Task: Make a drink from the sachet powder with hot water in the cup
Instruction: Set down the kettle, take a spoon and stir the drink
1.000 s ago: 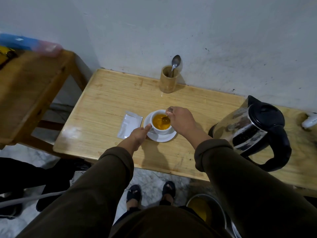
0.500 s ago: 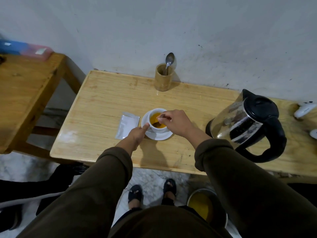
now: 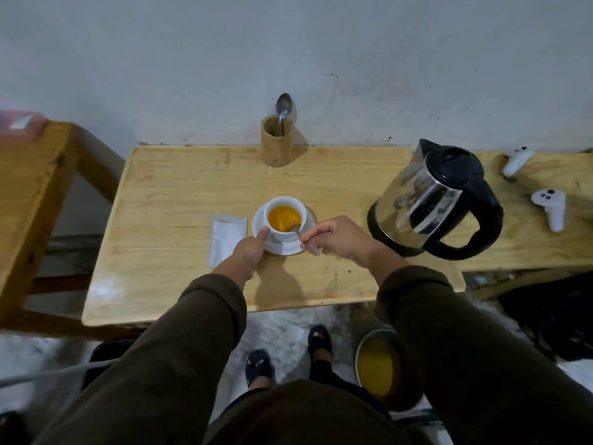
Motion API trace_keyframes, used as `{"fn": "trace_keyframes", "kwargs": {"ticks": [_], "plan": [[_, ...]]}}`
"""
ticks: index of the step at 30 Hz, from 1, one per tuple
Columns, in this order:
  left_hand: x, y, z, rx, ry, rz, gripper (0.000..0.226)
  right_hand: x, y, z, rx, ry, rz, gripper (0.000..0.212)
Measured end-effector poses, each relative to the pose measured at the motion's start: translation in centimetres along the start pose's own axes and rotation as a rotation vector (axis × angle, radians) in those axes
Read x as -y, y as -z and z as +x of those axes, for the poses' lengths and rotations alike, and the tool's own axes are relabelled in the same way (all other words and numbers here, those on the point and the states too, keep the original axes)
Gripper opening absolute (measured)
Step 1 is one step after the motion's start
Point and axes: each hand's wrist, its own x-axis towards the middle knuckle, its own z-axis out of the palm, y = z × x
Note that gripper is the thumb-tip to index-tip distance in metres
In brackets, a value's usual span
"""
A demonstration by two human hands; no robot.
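A white cup of orange drink stands on a white saucer in the middle of the wooden table. My left hand rests at the saucer's near left edge, thumb against the cup's side. My right hand is just right of the saucer and pinches the handle of a metal spoon whose bowl dips into the drink. A flat white sachet lies left of the saucer. The steel and black kettle stands to the right.
A wooden holder with a second spoon stands at the wall. Two white controllers lie on the bench to the right. A second wooden table is on the left. A metal pot of yellow liquid sits on the floor by my feet.
My right hand has drawn back from above the cup to its near right side, still holding the spoon in the drink. The left hand stays at the saucer. The view has tilted up.
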Motion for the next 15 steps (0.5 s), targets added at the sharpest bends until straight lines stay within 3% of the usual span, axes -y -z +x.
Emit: {"fn": "trace_keyframes", "kwargs": {"ticks": [4, 7, 11, 15], "plan": [[-0.9, -0.2, -1.9, 0.0, -0.008, 0.028, 0.085, -1.2, -0.6, -0.7, -0.035, -0.079, 0.102, 0.018], [-1.0, -0.2, -2.1, -0.016, -0.024, 0.053, 0.085, -2.2, -1.1, -1.3, -0.036, -0.083, 0.092, 0.006], [-1.0, -0.4, -2.8, -0.037, -0.072, 0.087, 0.074, -3.9, -1.6, -0.9, -0.084, -0.122, 0.078, 0.028], [-0.9, -0.6, -3.1, -0.054, -0.089, 0.081, 0.073, -5.0, -0.8, -0.5, -0.074, -0.13, 0.196, 0.033]]}}
